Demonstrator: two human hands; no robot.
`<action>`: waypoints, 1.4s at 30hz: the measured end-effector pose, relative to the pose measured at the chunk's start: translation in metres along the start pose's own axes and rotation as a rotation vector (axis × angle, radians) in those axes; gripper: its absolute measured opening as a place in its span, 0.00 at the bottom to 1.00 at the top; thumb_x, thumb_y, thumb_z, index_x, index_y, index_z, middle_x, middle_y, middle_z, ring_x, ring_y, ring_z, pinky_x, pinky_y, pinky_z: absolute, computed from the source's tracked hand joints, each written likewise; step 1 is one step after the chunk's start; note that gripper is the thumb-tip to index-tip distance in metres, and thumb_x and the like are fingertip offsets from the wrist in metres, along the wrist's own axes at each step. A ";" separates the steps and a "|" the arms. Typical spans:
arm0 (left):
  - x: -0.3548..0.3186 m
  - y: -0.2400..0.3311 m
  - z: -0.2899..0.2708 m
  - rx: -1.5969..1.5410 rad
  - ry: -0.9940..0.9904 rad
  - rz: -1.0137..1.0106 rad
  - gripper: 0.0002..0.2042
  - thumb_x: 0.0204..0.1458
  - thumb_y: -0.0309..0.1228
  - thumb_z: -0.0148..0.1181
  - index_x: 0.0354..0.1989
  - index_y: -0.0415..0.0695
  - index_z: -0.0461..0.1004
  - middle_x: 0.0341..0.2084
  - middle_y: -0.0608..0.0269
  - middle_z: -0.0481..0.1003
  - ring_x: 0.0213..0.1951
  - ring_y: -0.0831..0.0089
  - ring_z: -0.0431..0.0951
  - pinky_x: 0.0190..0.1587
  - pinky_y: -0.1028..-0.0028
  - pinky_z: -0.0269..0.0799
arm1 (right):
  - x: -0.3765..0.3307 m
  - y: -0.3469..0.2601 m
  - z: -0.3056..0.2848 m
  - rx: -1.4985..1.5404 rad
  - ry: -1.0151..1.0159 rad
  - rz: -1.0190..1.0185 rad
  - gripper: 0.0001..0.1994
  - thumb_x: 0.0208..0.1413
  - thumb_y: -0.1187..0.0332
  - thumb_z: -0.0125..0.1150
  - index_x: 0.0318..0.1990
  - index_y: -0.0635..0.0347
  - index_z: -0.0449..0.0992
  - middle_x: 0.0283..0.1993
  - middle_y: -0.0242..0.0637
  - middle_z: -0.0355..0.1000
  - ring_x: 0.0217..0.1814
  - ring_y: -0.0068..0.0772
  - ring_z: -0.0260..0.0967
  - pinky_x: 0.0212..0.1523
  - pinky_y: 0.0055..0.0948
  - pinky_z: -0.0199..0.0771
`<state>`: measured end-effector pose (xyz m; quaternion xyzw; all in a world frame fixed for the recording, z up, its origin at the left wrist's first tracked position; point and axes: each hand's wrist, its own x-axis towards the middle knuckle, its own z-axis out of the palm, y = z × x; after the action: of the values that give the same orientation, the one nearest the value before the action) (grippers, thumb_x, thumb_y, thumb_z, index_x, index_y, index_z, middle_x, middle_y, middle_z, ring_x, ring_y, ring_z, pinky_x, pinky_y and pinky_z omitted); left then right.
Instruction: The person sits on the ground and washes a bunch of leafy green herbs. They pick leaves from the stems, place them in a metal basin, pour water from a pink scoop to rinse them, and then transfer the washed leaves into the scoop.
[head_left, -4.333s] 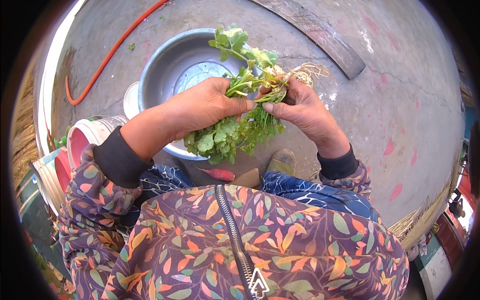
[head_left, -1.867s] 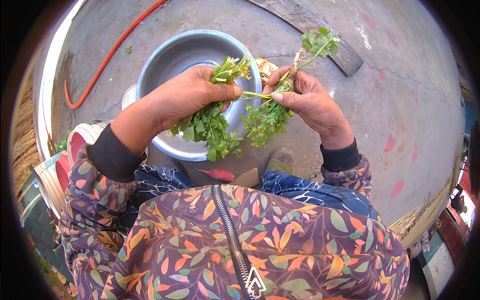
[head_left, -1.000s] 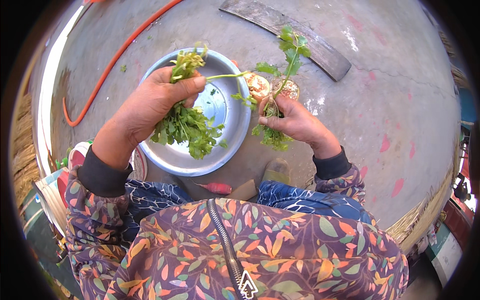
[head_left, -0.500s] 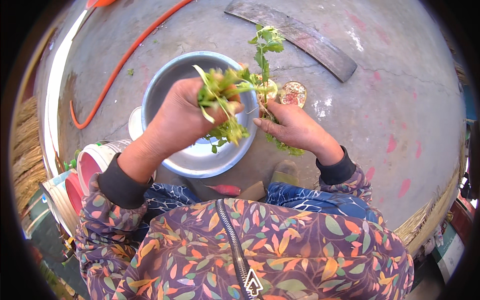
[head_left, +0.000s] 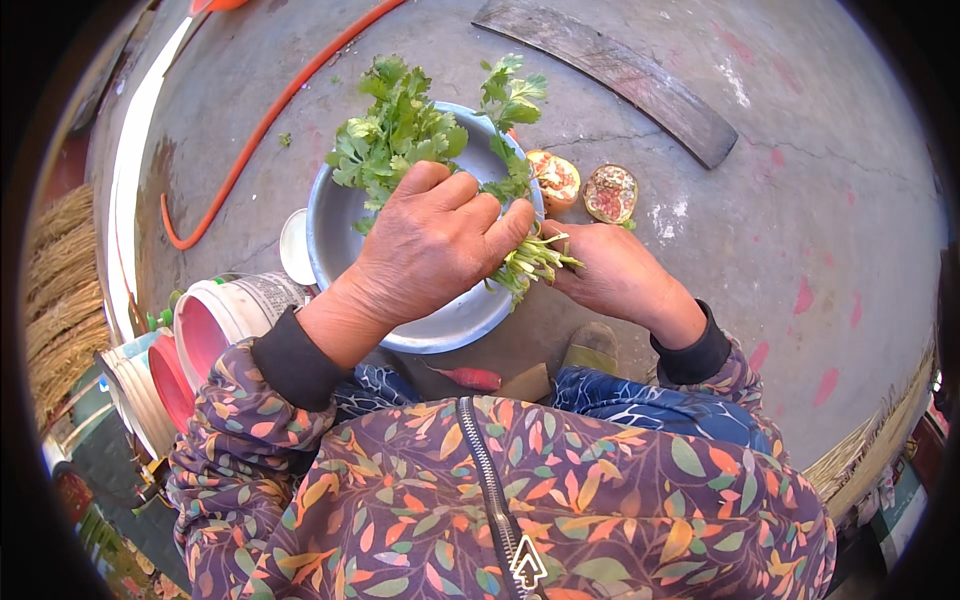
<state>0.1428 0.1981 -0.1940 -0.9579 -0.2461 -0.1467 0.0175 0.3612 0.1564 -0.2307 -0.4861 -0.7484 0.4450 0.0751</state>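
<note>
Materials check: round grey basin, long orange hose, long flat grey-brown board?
Round grey basin: probably metal, smooth; the grey wall and bright lower interior have a soft sheen, though plastic isn't ruled out.
Long orange hose: likely rubber or plastic, smooth; even colour, hooked end.
Long flat grey-brown board: looks like weathered wood, dull and rough; streaks and worn patches show on its face.

The bunch of leafy greens (head_left: 395,135) is gripped around its middle in the left hand (head_left: 430,250), above the basin (head_left: 316,225). Its broad, lobed leaves are fresh green and fan out beyond the knuckles, while the pale, uneven stem ends (head_left: 535,262) poke out toward the right hand (head_left: 615,275). A slimmer leafy sprig (head_left: 512,100) stands apart on the right, its tip pointing away from the person, its lower end hidden behind the hands.
</note>
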 end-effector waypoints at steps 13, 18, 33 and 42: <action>0.001 0.003 0.006 0.006 -0.004 -0.018 0.05 0.40 0.31 0.56 0.27 0.48 0.69 0.17 0.70 0.64 0.25 0.73 0.68 0.32 0.71 0.60 | -0.002 0.001 0.001 -0.021 -0.040 -0.039 0.13 0.55 0.61 0.57 0.41 0.61 0.72 0.31 0.50 0.74 0.34 0.54 0.73 0.34 0.47 0.74; 0.002 0.003 0.007 0.038 0.019 -0.038 0.05 0.39 0.30 0.56 0.25 0.47 0.68 0.16 0.70 0.64 0.25 0.73 0.68 0.32 0.72 0.60 | -0.002 -0.004 -0.001 0.026 -0.019 -0.011 0.13 0.55 0.62 0.58 0.40 0.61 0.71 0.31 0.50 0.74 0.34 0.55 0.73 0.33 0.47 0.73; 0.001 0.011 0.006 -0.056 -0.060 -0.060 0.06 0.36 0.30 0.57 0.22 0.48 0.65 0.17 0.69 0.63 0.25 0.72 0.67 0.33 0.72 0.60 | 0.002 0.005 0.000 -0.302 0.207 -0.036 0.13 0.44 0.71 0.59 0.39 0.61 0.68 0.28 0.46 0.72 0.34 0.54 0.74 0.34 0.47 0.73; -0.001 -0.002 -0.009 -0.471 -0.122 -0.471 0.09 0.45 0.20 0.60 0.35 0.41 0.73 0.26 0.62 0.73 0.33 0.68 0.74 0.37 0.69 0.66 | 0.008 0.061 -0.029 0.526 0.388 0.312 0.13 0.63 0.61 0.51 0.46 0.62 0.69 0.38 0.45 0.77 0.38 0.40 0.76 0.38 0.37 0.75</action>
<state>0.1383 0.1988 -0.1859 -0.8596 -0.4205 -0.1418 -0.2532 0.4130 0.1883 -0.2607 -0.6338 -0.4969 0.5280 0.2694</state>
